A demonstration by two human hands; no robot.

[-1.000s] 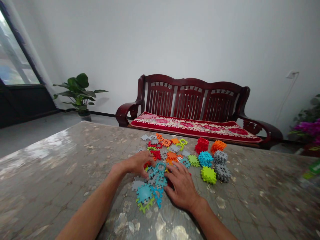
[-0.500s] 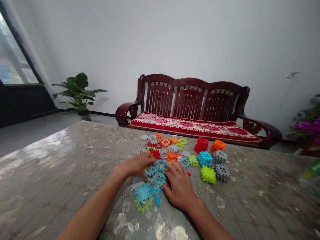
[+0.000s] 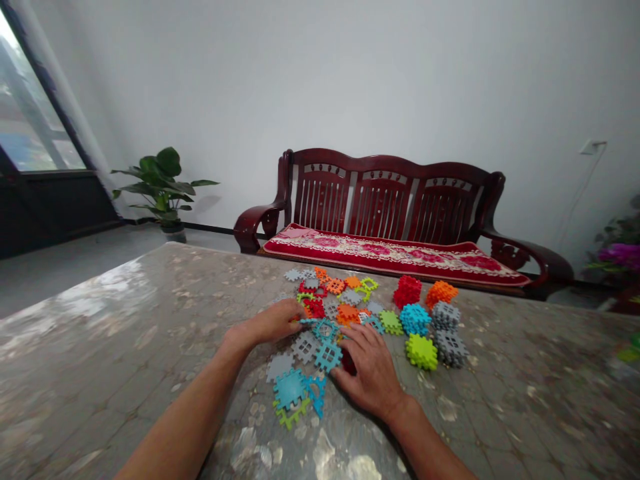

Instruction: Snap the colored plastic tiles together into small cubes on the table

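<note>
My left hand (image 3: 281,321) pinches a thin blue interlocking tile (image 3: 308,321), seen nearly edge-on, lifted at the left side of the loose pile. My right hand (image 3: 367,363) lies palm down over the pile's right side, fingers stretched forward and thumb apart. A dark red piece (image 3: 349,361) shows under its palm; whether it is gripped is hidden. Between the hands are a blue window tile (image 3: 328,356) and a grey window tile (image 3: 305,347). Closer to me lie a solid blue tile (image 3: 290,389), a blue frame piece (image 3: 317,393) and a green piece (image 3: 291,415).
Beyond my hands lie loose orange, red, grey and green tiles (image 3: 348,313). To the right stand stacks: red (image 3: 407,291), orange (image 3: 441,294), blue (image 3: 415,319), green (image 3: 421,352) and grey (image 3: 451,348). A wooden bench (image 3: 383,193) is behind the table (image 3: 150,320).
My left hand has drawn back slightly and raised the blue tile off the pile, uncovering the grey window tile. My right hand stays over the same spot. The view has shifted slightly.
</note>
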